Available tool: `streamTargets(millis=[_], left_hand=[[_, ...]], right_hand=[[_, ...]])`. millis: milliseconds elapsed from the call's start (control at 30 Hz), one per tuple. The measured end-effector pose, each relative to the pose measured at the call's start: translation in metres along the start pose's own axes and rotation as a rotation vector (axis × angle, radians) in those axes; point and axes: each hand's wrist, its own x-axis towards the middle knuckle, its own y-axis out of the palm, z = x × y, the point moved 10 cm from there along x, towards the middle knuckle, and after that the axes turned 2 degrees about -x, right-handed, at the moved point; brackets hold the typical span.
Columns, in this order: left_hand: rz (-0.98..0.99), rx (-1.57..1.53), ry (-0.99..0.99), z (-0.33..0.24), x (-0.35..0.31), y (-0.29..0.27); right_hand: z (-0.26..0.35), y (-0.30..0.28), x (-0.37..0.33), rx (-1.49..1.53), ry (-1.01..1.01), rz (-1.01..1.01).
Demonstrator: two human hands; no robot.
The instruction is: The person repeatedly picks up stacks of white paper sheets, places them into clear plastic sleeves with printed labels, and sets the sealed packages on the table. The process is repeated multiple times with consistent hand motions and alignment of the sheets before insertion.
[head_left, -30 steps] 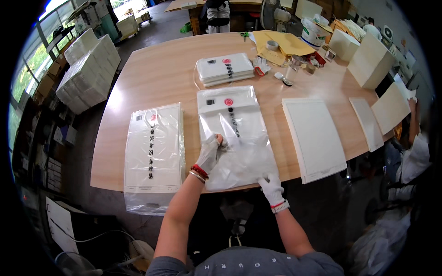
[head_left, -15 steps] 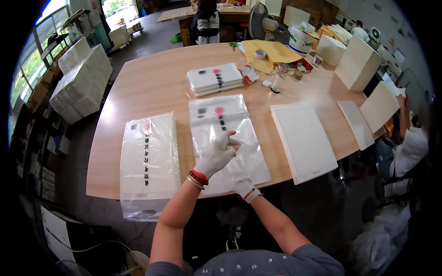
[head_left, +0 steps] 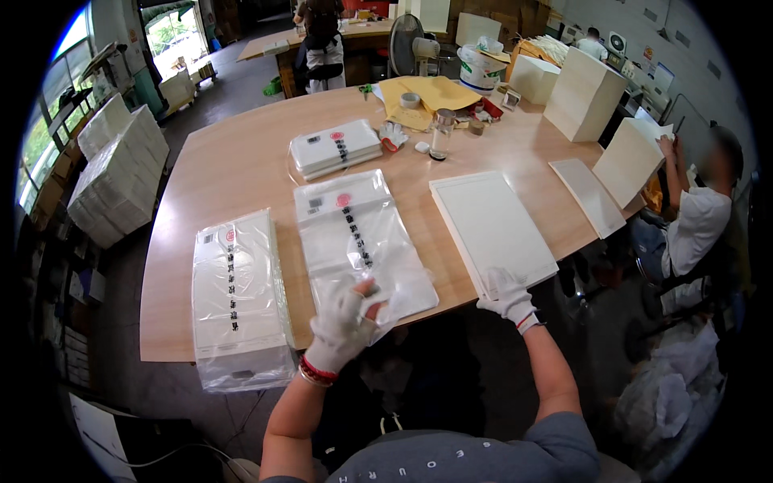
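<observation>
Pale wood table (head_left: pixel 217 157), its far edge curved, spans the view, with white wrapped bundles (head_left: pixel 121 181) standing beyond its left end, well out to the left of the left hand (head_left: pixel 342 326). Nearer to that hand, on its left, lies a filled plastic bag (head_left: pixel 241 278), its lower end hanging over the table's edge. Directly ahead of the left hand, a clear printed bag (head_left: pixel 346 229) lies flat, its long axis running away and slightly left; a pile of folded bags (head_left: pixel 334 149) sits past its far end. The left hand is over the bag's near end, half curled, thumb and fingers seemingly parted (whether it pinches the plastic, I cannot tell). Across to the right, the right hand (head_left: pixel 509 299) rests at the near end of a paper stack (head_left: pixel 493 225), fingers laid forward over the top sheet; any grip on it is hidden. What matters is that the stack stretches forward and a little left from the right hand, nearly parallel with the bag, a strip of table between. Further right are a thinner stack (head_left: pixel 586 195) and a seated co-worker (head_left: pixel 696 221).
</observation>
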Motion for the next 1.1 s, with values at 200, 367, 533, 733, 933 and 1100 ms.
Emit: streamTargets(millis=[200, 367, 533, 733, 933, 1100], left_hand=[[0.286, -0.221, -0.036, -0.033, -0.031, 0.074], [0.656, -0.933, -0.53, -0.038, -0.073, 0.203], [0.533, -2.164, -1.26, -0.017, -0.117, 0.302], [0.78, -0.906, -0.836, 0.01, -0.12, 0.226], [0.652, -0.169, -0.388, -0.038, -0.112, 0.194], [0.583, -0.059, -0.023, -0.086, -0.086, 0.158]], right_hand=[[-0.019, -0.031, 0.004, 0.2, -0.016, -0.255], [-0.011, -0.049, 0.002, -0.116, 0.034, -0.349], [0.137, -0.075, -0.057, -0.077, -0.405, -0.127], [-0.038, 0.021, -0.108, 1.068, 0.282, 0.051], [0.062, 0.056, -0.113, 1.696, 0.619, -0.258], [0.08, 0.051, -0.106, 1.5, 0.513, -0.354]])
